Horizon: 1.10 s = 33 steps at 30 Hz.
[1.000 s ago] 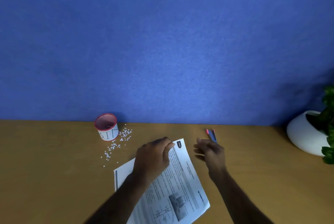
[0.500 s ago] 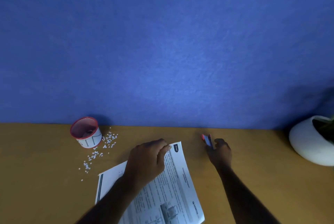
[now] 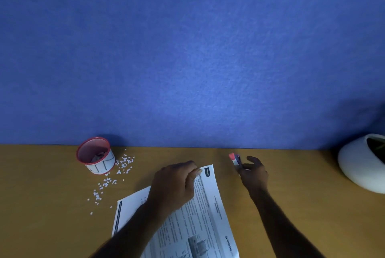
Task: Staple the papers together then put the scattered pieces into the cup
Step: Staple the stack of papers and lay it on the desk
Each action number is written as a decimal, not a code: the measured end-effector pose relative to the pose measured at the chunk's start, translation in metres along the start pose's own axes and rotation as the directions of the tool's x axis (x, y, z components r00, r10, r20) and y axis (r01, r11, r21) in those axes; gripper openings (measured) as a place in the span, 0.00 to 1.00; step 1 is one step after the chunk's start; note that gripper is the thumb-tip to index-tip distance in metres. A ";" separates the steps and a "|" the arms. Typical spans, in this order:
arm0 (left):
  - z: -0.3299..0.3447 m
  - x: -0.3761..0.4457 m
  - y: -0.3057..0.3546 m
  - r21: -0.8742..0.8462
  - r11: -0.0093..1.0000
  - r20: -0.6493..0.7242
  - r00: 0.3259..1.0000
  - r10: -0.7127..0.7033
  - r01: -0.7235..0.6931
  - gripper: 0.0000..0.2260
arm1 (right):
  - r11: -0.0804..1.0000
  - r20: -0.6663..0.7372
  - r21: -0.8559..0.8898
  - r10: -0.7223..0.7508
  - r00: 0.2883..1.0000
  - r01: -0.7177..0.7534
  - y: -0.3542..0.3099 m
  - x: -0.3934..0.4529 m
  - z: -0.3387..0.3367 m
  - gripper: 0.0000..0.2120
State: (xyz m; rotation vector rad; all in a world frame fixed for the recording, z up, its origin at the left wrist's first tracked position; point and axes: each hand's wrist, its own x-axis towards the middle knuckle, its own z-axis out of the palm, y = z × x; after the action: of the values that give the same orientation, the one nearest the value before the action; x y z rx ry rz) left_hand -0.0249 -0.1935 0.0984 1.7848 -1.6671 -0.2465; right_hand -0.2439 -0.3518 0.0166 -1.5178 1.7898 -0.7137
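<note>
Printed white papers lie on the wooden table in front of me. My left hand rests on them and its fingers curl round the top corner. My right hand grips a small red-and-blue stapler to the right of the papers. A white cup with a red rim stands at the back left. Several small white pieces lie scattered on the table right of and in front of the cup.
A blue wall rises straight behind the table's far edge. A round white plant pot sits at the far right. Bare wood lies between the papers and the pot.
My right hand reached forward to the stapler and closed on it. My left hand stayed on the papers' top corner. My view shifted.
</note>
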 end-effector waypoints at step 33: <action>-0.031 -0.010 0.035 0.050 0.999 0.068 0.998 0.005 -0.008 0.11 | 0.756 0.521 0.198 -0.620 0.587 0.624 -0.118 -0.121 -0.084 0.09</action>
State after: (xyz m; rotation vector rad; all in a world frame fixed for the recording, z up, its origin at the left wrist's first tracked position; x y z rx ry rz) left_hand -0.0371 -0.1724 0.1391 1.8261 -1.7402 -0.2679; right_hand -0.2259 -0.2542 0.1777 -2.1201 0.7854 -0.4804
